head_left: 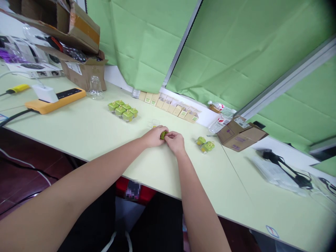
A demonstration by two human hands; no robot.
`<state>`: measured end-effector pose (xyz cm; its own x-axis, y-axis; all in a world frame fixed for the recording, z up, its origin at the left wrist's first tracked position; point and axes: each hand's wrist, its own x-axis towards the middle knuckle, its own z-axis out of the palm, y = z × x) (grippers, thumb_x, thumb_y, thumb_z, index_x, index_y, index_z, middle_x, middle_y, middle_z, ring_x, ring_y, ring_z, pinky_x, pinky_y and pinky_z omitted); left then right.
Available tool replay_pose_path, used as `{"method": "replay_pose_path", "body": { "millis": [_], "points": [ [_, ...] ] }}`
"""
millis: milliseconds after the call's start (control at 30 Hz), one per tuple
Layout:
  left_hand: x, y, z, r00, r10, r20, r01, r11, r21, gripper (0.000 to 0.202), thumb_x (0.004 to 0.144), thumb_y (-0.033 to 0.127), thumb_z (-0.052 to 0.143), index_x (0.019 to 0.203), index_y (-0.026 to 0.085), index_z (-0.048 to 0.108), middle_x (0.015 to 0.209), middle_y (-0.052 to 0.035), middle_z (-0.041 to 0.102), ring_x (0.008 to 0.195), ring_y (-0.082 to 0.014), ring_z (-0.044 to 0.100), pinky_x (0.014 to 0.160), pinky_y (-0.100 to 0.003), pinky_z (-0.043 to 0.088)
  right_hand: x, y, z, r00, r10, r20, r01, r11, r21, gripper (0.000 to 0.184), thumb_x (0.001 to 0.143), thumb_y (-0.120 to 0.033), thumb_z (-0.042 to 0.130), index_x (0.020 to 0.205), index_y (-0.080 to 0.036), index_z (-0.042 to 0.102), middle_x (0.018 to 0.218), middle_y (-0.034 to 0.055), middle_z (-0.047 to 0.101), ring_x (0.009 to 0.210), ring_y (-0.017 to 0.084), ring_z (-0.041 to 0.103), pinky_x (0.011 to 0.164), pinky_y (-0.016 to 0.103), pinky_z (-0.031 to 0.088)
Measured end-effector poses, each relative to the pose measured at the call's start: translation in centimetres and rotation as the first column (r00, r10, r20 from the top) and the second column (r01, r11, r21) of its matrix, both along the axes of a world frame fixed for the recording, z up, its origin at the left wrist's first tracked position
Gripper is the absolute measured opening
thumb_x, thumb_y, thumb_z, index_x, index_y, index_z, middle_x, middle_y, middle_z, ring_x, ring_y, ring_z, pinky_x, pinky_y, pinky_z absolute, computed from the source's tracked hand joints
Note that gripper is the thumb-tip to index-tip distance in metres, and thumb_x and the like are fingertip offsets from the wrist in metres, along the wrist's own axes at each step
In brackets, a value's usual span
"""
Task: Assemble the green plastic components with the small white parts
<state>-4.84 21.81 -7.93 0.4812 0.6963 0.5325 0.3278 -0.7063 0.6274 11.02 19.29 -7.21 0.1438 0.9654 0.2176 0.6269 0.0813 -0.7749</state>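
Note:
My left hand and my right hand meet over the middle of the table. Both are closed on a small green lid, the left around its side and the right pinching its other edge. My fingers cover much of it. Just behind my left hand stands a small clear container with a bit of yellow at its base. Farther left sits a group of small clear containers with green lids. To the right are a few more green-lidded containers.
A row of small tan boxes lines the wall. At left are an orange power strip, a clear bottle and a carton. On the right lie plastic bottles, a cardboard box and a black strap.

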Motion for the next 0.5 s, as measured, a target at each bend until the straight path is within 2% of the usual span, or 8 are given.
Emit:
{"method": "replay_pose_path", "body": {
  "millis": [200,500],
  "points": [
    [0.02,0.03,-0.14,1.0,0.023,0.016,-0.023,1.0,0.004,0.042,0.066,0.009,0.059,0.107,0.02,0.061,0.107,-0.0065,0.061,0.094,-0.0215,0.06,0.082,-0.032,0.05,-0.31,0.21,-0.33,1.0,-0.013,-0.004,0.013,1.0,0.023,0.018,0.071,-0.031,0.061,0.081,-0.024,0.074,0.079,0.0009,0.075,0.07,0.017,0.068,0.065,0.026,0.052],
    [0.32,-0.26,0.15,0.999,0.03,0.036,-0.029,1.0,-0.01,0.047,0.066,0.004,0.057,0.109,0.02,0.062,0.11,-0.0067,0.061,0.1,-0.0215,0.06,0.088,-0.032,0.05,-0.68,-0.2,0.33,0.992,-0.107,0.063,0.103,0.993,0.061,0.016,0.071,-0.03,0.061,0.078,-0.026,0.075,0.078,-0.0001,0.075,0.072,0.018,0.068,0.067,0.027,0.051]
  ]
}}
